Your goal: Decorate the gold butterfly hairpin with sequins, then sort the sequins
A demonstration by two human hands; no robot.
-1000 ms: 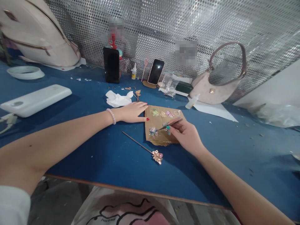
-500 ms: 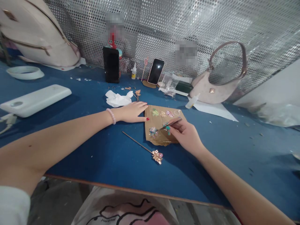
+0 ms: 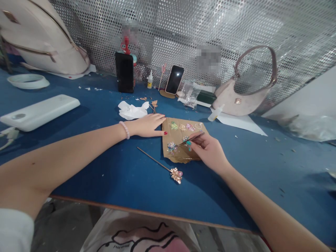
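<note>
Perforated silvery metal sheeting [image 3: 168, 35] stands behind a smooth blue tabletop [image 3: 105, 182], and near the middle of that surface lies a flat, torn-edged piece of brown cardboard [image 3: 181, 158], which seems to serve as a palette, since the tiny bits on it are sorted by colour into separate heaps: a green heap [image 3: 174, 125], a cream heap [image 3: 182, 127] and a pink heap [image 3: 190, 127] along the far side, and a blue multicoloured heap [image 3: 172, 147] nearer the person. The left hand [image 3: 148, 126] lies palm down, thumb spread away from the extended fingers, holding nothing, its tips at the cardboard's left edge, probably to steady it. The right hand [image 3: 206, 148] pinches slim dark metal tweezers [image 3: 193, 138] between thumb and fingers, slanted low so that the points reach the right side of the blue multicoloured heap, a grip that suits such small pieces; whether the points hold one is too small to tell. Just in front of the cardboard, within easy reach, a thin dark stick with a gold leafy ornament and pink bead [image 3: 175, 175] rests on the tabletop, its ornamented end to the right. Beyond the left hand sits crumpled white tissue [image 3: 133, 110], and a white-rimmed phone [image 3: 175, 79] leans upright at the back
</note>
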